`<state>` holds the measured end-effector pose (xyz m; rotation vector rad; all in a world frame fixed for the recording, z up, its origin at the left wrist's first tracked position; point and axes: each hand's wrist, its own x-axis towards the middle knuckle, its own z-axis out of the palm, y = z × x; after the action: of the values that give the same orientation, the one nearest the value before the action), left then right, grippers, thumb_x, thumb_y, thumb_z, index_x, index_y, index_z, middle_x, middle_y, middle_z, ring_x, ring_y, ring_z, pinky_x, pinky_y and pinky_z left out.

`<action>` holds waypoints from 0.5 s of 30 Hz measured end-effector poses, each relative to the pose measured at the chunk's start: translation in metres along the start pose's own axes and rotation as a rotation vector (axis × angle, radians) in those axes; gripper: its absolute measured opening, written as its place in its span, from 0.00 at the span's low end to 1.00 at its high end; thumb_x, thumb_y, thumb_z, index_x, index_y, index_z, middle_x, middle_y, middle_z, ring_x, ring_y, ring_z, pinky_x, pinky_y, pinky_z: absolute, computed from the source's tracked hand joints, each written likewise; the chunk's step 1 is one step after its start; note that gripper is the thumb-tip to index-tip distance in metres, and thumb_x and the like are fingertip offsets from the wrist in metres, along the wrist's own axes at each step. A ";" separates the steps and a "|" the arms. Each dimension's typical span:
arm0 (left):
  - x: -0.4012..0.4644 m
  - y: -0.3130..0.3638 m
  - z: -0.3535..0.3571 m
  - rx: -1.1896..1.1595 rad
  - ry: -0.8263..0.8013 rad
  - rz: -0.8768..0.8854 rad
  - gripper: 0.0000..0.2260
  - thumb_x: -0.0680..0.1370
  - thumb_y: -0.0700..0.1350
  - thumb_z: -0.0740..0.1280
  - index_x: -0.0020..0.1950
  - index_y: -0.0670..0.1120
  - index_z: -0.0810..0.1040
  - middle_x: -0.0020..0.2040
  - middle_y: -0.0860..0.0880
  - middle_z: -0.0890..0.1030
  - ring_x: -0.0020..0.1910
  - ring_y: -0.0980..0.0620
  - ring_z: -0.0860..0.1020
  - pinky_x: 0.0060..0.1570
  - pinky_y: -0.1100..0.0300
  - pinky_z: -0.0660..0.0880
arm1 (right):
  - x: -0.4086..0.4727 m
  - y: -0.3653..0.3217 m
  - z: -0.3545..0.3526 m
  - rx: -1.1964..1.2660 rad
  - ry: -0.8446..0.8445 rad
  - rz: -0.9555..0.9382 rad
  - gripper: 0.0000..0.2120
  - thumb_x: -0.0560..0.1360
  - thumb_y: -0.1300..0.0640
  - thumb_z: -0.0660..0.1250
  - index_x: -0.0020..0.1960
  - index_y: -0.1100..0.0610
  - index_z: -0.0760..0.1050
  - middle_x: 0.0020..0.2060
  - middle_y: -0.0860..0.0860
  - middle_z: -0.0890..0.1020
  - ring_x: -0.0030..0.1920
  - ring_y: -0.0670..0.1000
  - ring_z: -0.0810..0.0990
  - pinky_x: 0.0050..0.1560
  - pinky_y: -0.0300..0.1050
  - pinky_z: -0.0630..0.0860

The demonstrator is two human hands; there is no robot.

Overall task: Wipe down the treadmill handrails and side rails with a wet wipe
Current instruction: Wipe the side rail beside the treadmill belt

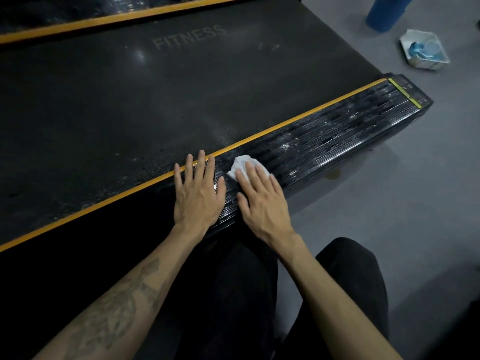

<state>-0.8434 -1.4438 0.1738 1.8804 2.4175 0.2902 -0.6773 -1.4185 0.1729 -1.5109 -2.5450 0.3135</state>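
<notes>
The left hand (198,193) lies flat on the side rail (337,133), fingers straight and holding nothing, just beside the right hand (262,198). That grip is flat too, straight fingers pressing the wipe (242,163) onto the ribbed rail, its bunched edge showing past the fingertips. The wipe looks soft, limp and light; a broad palm press probably suits it better than a pinch.

Treadmill belt (155,100): dark charcoal, faint grey "FITNESS" lettering (189,37). Side rail (337,136): black, ribbed lengthwise, streaked white, edged by an orange-yellow stripe (298,118); yellow band (405,93) across its far end. Wet wipe (241,165): white. Floor (389,203): grey. Wipe packet (424,50): white with blue. Cylinder (387,11): blue. Left forearm (117,300): dark tattoo pattern.
</notes>
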 end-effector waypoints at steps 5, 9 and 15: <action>0.000 0.000 0.000 -0.006 -0.002 0.001 0.27 0.86 0.57 0.50 0.82 0.46 0.60 0.83 0.44 0.58 0.82 0.42 0.55 0.80 0.38 0.50 | -0.004 0.004 -0.005 0.024 -0.007 0.132 0.32 0.81 0.42 0.40 0.83 0.51 0.54 0.83 0.52 0.53 0.83 0.52 0.48 0.82 0.53 0.46; 0.001 0.000 0.000 -0.013 0.007 -0.005 0.28 0.85 0.57 0.47 0.82 0.45 0.62 0.83 0.44 0.59 0.82 0.42 0.56 0.80 0.38 0.50 | -0.009 -0.011 -0.001 0.034 -0.039 0.031 0.30 0.82 0.44 0.44 0.83 0.50 0.56 0.82 0.52 0.55 0.83 0.52 0.49 0.81 0.52 0.44; 0.001 0.001 0.000 -0.010 -0.011 -0.004 0.27 0.86 0.56 0.50 0.82 0.46 0.60 0.83 0.45 0.58 0.82 0.42 0.54 0.80 0.39 0.49 | 0.013 0.014 -0.009 -0.009 -0.025 0.096 0.33 0.80 0.44 0.39 0.83 0.52 0.56 0.82 0.53 0.56 0.82 0.53 0.51 0.81 0.56 0.50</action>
<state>-0.8431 -1.4430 0.1741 1.8676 2.4081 0.2894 -0.6694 -1.3993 0.1781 -1.6460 -2.5010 0.3358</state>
